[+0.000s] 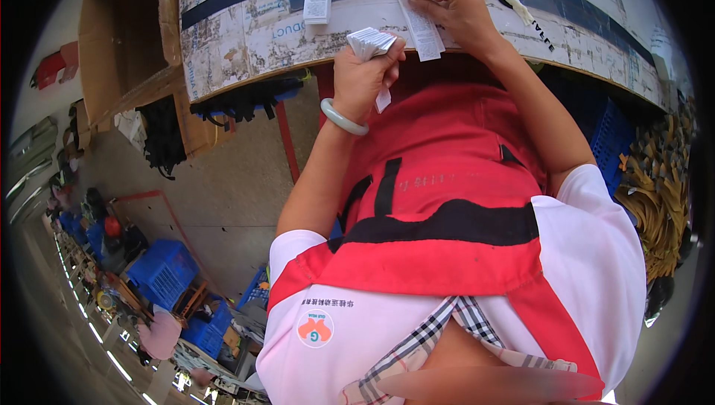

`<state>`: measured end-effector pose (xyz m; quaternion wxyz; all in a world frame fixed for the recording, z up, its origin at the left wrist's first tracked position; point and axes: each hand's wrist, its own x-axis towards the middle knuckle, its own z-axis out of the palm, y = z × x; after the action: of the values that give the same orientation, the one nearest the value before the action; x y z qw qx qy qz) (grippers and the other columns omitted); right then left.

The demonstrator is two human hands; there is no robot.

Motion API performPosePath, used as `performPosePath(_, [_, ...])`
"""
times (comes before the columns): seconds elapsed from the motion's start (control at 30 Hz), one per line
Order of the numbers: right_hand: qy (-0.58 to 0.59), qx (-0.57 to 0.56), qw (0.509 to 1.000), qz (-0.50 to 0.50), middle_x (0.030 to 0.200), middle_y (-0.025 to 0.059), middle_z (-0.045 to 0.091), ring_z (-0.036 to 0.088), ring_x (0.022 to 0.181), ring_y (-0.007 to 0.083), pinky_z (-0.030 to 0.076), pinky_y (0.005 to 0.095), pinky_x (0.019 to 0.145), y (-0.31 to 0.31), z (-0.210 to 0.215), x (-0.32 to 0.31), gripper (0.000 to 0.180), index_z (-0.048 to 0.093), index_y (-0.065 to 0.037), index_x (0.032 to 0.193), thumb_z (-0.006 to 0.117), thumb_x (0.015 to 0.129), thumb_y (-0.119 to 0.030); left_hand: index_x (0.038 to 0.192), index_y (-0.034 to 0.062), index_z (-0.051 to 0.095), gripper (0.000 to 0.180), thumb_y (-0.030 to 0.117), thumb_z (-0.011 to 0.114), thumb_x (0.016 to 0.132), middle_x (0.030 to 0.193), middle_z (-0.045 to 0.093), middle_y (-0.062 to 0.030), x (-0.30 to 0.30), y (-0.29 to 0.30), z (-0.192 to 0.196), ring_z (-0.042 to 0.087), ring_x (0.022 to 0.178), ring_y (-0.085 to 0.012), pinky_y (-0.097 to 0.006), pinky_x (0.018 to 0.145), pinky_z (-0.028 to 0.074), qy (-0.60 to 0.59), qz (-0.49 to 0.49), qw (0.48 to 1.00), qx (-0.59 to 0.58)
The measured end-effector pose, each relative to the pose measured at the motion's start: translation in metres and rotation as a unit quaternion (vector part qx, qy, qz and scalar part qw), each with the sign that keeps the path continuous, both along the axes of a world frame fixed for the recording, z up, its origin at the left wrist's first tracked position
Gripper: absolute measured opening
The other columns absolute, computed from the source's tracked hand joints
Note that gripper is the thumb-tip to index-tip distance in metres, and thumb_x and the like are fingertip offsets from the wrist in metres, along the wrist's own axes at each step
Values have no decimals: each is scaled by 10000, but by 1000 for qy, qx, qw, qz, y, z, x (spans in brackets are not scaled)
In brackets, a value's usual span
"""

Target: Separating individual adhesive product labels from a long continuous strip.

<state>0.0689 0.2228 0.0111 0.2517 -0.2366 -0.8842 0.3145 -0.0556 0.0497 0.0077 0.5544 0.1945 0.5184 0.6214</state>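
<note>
A checked collar [406, 342] lies nearest. The left hand [366, 70] grips folded labels [370, 42]; the right hand [456, 14], nearer the white strip [424, 36] running away across the bench [223, 55], touches it, pinch unclear.

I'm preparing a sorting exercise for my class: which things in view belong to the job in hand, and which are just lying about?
In the job:
- folded white labels, in the left hand
- printed label strip, under the right hand

Apparently lying about:
- open cardboard box
- blue plastic crates
</note>
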Motion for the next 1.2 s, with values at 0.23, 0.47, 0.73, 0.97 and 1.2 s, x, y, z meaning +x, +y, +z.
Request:
performPosePath(0.23, [29,-235,966,104,949,25,630,592,809,102,483,234,738,-30,34,13,190,691,-41,1035,694,862,-121,1003,5,674,158,-13,655,847,818,670,-13,-2,3,5,621,773,-83,-222,654,501,220,114,954,166])
performPosePath(0.47, [34,-242,964,104,871,34,660,624,804,101,523,232,742,-34,41,19,176,683,-11,1000,681,883,-142,1012,-11,692,179,7,679,834,699,629,-19,2,0,17,538,564,-53,-189,489,403,182,69,977,89])
performPosePath(0.73, [31,-346,932,102,849,29,653,614,785,96,520,227,744,-37,42,21,164,679,4,976,665,896,-138,986,-8,693,143,43,688,853,657,609,-17,4,-2,7,506,518,-49,-195,453,369,188,79,970,135])
performPosePath(0.97, [-34,-451,875,170,786,24,636,585,723,94,484,228,724,-29,60,24,152,669,4,898,651,886,-146,948,-4,667,130,110,673,886,751,644,-52,4,-2,16,544,567,-86,-218,439,377,-26,22,999,16])
performPosePath(1.2, [22,-387,917,93,764,26,638,572,666,77,485,214,623,-45,37,13,183,688,-6,926,703,872,-180,1060,4,590,512,492,570,906,860,648,-103,8,0,12,621,647,-140,-251,574,520,-190,-66,979,15])
